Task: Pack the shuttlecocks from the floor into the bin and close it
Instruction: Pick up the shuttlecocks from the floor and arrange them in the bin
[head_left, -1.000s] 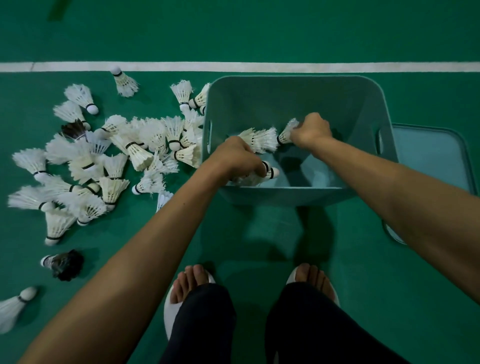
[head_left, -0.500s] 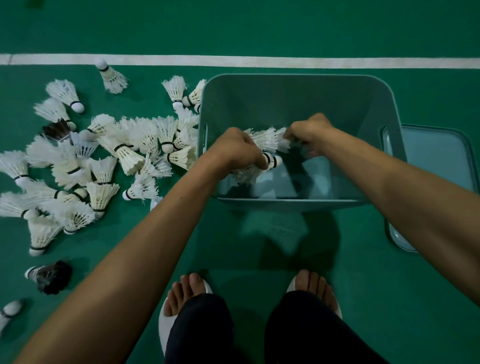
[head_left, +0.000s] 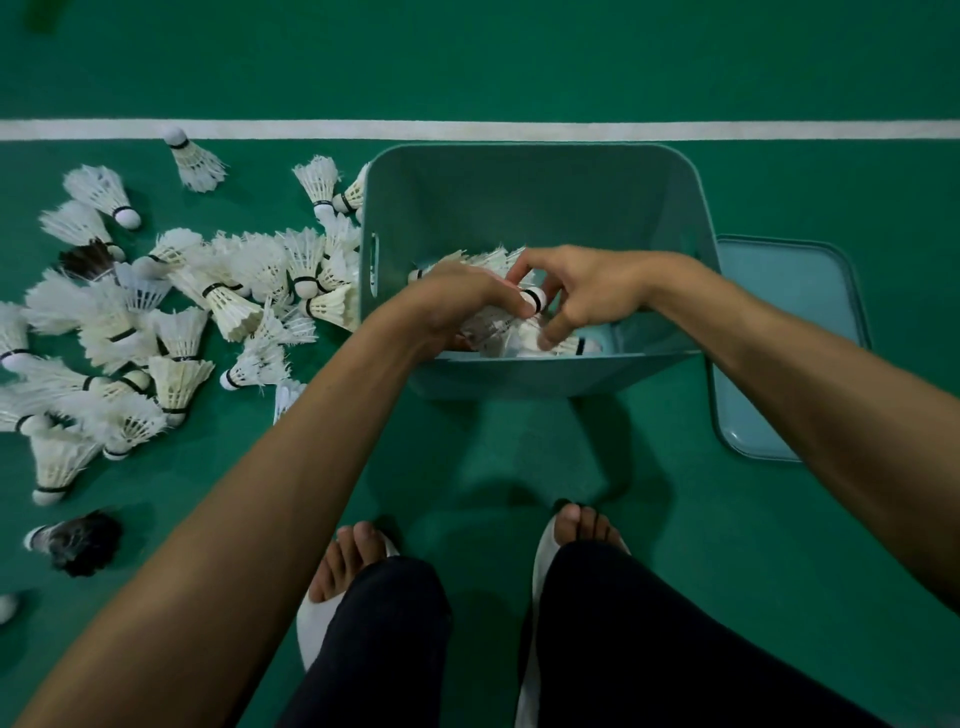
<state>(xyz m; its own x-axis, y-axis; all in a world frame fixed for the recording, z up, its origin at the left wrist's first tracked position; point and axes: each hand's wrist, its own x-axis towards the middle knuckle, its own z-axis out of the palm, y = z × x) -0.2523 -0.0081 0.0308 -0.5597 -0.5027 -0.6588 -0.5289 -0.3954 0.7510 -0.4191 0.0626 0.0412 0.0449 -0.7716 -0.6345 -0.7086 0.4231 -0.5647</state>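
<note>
A teal bin (head_left: 524, 208) stands on the green floor in front of me, with several white shuttlecocks (head_left: 550, 343) lying in its near end. My left hand (head_left: 457, 301) reaches over the bin's left wall and grips a bunch of shuttlecocks, one white cork (head_left: 536, 299) sticking out by its fingertips. My right hand (head_left: 587, 291) is inside the bin beside it, fingers spread and loosely bent, touching the shuttlecocks below. A large pile of white shuttlecocks (head_left: 218, 306) lies on the floor left of the bin.
The bin's teal lid (head_left: 789, 343) lies flat on the floor right of the bin. Two dark-feathered shuttlecocks (head_left: 78, 543) (head_left: 85, 260) lie among the white ones. A white court line (head_left: 467, 130) runs behind the bin. My feet in white sandals (head_left: 358, 561) stand near it.
Both hands have sunk lower into the bin and come together. The right hand, which held a shuttlecock, now has its fingers spread. The left hand still grips its bunch.
</note>
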